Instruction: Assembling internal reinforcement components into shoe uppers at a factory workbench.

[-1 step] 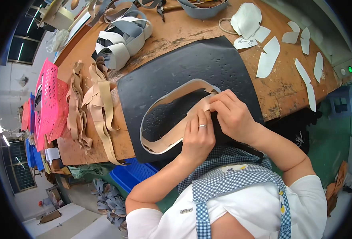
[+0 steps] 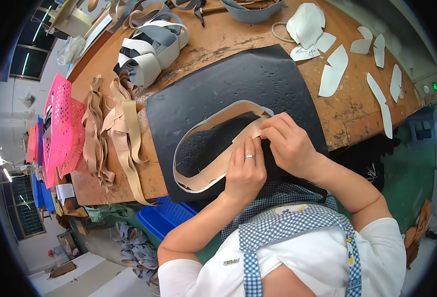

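Note:
A long tan strip (image 2: 213, 169) with a pale grey-white outer face stands bent into a loop on a black, pitted mat (image 2: 238, 74). Along the loop's near side, my left hand (image 2: 246, 174), with a ring on one finger, grips the strip with its fingers close together; its thumb is hidden. Just to the right, my right hand (image 2: 290, 146) pinches the strip near an overlapping flap. Both hands almost touch. What lies beneath my right fingertips cannot be made out.
Bundles of tan strips (image 2: 124, 123) lie left of the mat, beside a pink perforated basket (image 2: 60, 123). Coiled grey-white strips (image 2: 151, 47) sit at the back. White cut pieces (image 2: 335, 69) are scattered on the right. A blue crate (image 2: 164, 215) stands below the table's front edge.
The loop's far side has dipped slightly and shifted a little left. My left hand has edged slightly left; both hands keep their grip on the strip.

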`<state>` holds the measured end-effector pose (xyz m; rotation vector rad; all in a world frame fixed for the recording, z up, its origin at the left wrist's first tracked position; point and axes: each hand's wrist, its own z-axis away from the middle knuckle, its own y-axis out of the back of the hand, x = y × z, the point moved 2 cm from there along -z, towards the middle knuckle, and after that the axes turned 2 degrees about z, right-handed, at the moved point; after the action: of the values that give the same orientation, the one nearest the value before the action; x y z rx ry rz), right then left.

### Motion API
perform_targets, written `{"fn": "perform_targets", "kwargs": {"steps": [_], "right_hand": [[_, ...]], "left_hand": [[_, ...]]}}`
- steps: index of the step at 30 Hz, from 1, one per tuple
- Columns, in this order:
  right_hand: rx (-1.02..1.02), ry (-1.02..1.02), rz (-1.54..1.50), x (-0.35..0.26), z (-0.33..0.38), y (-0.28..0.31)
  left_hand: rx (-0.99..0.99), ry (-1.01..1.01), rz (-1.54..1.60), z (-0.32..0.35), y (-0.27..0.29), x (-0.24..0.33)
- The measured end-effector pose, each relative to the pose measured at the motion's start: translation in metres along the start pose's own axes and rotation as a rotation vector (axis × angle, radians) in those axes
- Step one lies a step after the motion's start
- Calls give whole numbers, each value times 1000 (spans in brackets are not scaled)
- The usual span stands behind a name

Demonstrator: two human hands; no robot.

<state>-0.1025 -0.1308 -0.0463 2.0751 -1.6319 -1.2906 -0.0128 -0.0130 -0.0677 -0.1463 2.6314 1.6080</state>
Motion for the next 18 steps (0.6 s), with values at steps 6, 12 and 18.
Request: {"fn": "perform_targets", "kwargs": {"steps": [6,12,18], "right_hand": [[-1,146,74,-7,7,-3],[-133,270,118,-5,8,-13],[-109,345,144,-16,9,-18]], "left_hand": [[94,193,80,-2,7,-2],[99,539,383,-6,1,-15],[8,599,422,-9,7,-20]]}}
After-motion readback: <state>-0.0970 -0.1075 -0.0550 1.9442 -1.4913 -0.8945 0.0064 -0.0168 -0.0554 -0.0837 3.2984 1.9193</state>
